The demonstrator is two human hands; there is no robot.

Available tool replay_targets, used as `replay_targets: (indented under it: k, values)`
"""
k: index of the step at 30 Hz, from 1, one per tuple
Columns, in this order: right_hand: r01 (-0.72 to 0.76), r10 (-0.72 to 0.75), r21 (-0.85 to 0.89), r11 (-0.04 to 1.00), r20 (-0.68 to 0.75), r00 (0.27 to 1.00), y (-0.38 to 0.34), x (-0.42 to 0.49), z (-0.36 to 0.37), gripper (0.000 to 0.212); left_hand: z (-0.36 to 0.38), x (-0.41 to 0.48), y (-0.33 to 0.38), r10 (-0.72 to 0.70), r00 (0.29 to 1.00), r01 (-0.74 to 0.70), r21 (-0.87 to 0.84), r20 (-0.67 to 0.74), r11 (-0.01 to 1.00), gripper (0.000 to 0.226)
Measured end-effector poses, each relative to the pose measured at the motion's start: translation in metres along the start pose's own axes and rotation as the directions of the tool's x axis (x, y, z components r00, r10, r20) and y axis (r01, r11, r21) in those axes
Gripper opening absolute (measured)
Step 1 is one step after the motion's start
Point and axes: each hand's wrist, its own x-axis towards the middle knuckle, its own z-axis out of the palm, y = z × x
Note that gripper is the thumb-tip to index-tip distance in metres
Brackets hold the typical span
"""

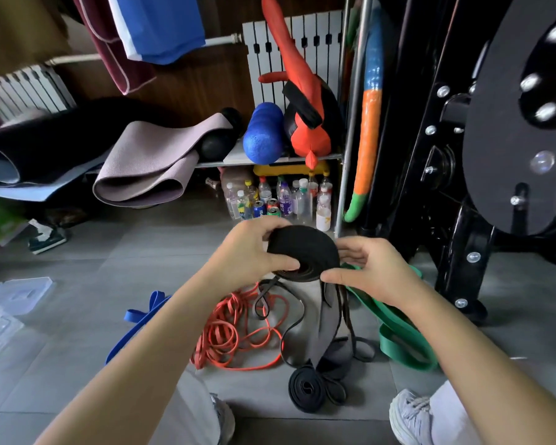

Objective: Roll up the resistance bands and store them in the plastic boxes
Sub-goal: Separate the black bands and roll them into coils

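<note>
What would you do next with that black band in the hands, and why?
Probably wind another turn onto the black roll: its loose tail hangs down to the floor, so it isn't ready for the plastic boxes. The left hand and right hand both grip the roll.

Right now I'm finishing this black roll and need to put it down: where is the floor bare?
Bare floor lies between the blue band and the plastic boxes, and in front of the purple mat, left of the bottles. The middle is crowded: orange band, loose black bands, green band.
</note>
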Motion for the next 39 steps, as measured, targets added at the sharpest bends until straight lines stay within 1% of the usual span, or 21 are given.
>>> replay_targets:
  k: [3,6,8,9,10,11,13,14,15,17,19,21,23,24,25,27,30,33,35,37,39]
  values:
    - [0.042,-0.037,0.073,0.996,-0.066,0.997,-0.004,0.002,-0.004,0.044,-0.001,0.001,0.001,-0.015,0.998,-0.005,-0.327,-0.060,0.945,0.047]
    - [0.081,-0.070,0.175,0.981,-0.069,0.995,-0.006,0.006,-0.001,0.048,0.001,0.001,0.001,-0.079,0.994,0.022,-0.578,-0.074,0.816,0.045]
    - [0.104,-0.077,0.259,0.960,-0.110,0.991,-0.006,0.007,0.003,0.046,0.003,0.002,0.000,-0.132,0.991,0.075,-0.686,-0.030,0.724,0.045]
    - [0.112,-0.072,0.289,0.951,-0.145,0.987,-0.007,0.007,0.004,0.043,0.005,0.003,0.000,-0.145,0.989,0.103,-0.710,0.001,0.696,0.043]
    - [0.116,-0.067,0.296,0.948,-0.172,0.983,-0.006,0.008,0.004,0.040,0.007,0.004,-0.001,-0.144,0.989,0.123,-0.704,0.029,0.700,0.040]
    - [0.110,-0.058,0.287,0.952,-0.183,0.981,-0.006,0.008,0.004,0.038,0.009,0.005,-0.003,-0.134,0.990,0.125,-0.641,0.035,0.758,0.039]
    - [0.077,-0.038,0.231,0.970,-0.170,0.985,-0.004,0.010,0.003,0.037,0.010,0.006,-0.010,-0.089,0.996,0.075,-0.347,-0.025,0.935,0.044]
    - [0.056,-0.030,0.173,0.983,-0.153,0.988,-0.002,0.011,0.004,0.038,0.010,0.006,-0.014,-0.053,0.997,0.041,-0.182,-0.063,0.983,0.050]
    - [0.034,-0.020,0.095,0.995,-0.138,0.990,-0.001,0.012,0.006,0.038,0.010,0.005,-0.015,-0.004,0.996,0.001,-0.038,-0.086,0.999,0.058]
    - [-0.004,-0.004,-0.078,0.997,-0.102,0.995,0.001,0.014,0.011,0.034,0.011,0.002,-0.017,0.089,0.995,-0.081,0.184,-0.035,0.980,0.068]
    - [-0.007,-0.003,-0.261,0.965,-0.040,0.999,0.002,0.014,0.018,0.038,0.016,-0.002,-0.019,0.104,0.992,-0.122,0.336,0.070,0.934,0.070]
    - [0.011,-0.011,-0.352,0.936,0.002,1.000,-0.001,0.011,0.023,0.043,0.017,-0.004,-0.021,0.059,0.991,-0.103,0.395,0.122,0.913,0.072]
    - [0.035,-0.024,-0.354,0.935,0.036,0.999,-0.003,0.010,0.027,0.041,0.016,-0.004,-0.025,0.020,0.988,-0.080,0.395,0.155,0.915,0.071]
    - [0.043,-0.031,-0.348,0.936,0.041,0.999,-0.002,0.009,0.028,0.039,0.016,-0.004,-0.026,0.011,0.985,-0.076,0.379,0.170,0.922,0.065]
    - [0.039,-0.029,-0.331,0.943,0.033,0.999,-0.002,0.010,0.027,0.038,0.015,-0.004,-0.026,0.011,0.986,-0.069,0.343,0.167,0.937,0.057]
    - [0.009,-0.006,-0.225,0.974,0.013,1.000,0.001,0.010,0.023,0.035,0.014,-0.005,-0.028,0.000,0.994,-0.024,0.217,0.113,0.976,0.045]
    - [-0.026,0.027,-0.051,0.998,0.010,1.000,0.009,0.009,0.015,0.043,0.010,-0.004,-0.029,-0.068,0.998,0.068,-0.051,0.004,0.996,0.044]
    - [-0.033,0.033,0.091,0.995,0.000,0.999,0.017,0.011,0.014,0.047,0.007,-0.004,-0.032,-0.126,0.990,0.100,-0.300,-0.066,0.949,0.048]
    - [-0.011,0.015,0.179,0.984,-0.016,1.000,0.019,0.014,0.016,0.047,0.011,-0.006,-0.034,-0.179,0.982,0.126,-0.493,-0.061,0.861,0.047]
    - [0.010,-0.001,0.265,0.964,-0.036,0.999,0.020,0.013,0.018,0.050,0.020,-0.009,-0.036,-0.230,0.973,0.160,-0.663,-0.018,0.731,0.046]
    - [0.030,-0.016,0.309,0.950,-0.049,0.999,0.022,0.011,0.018,0.052,0.030,-0.012,-0.037,-0.272,0.960,0.219,-0.778,0.064,0.589,0.048]
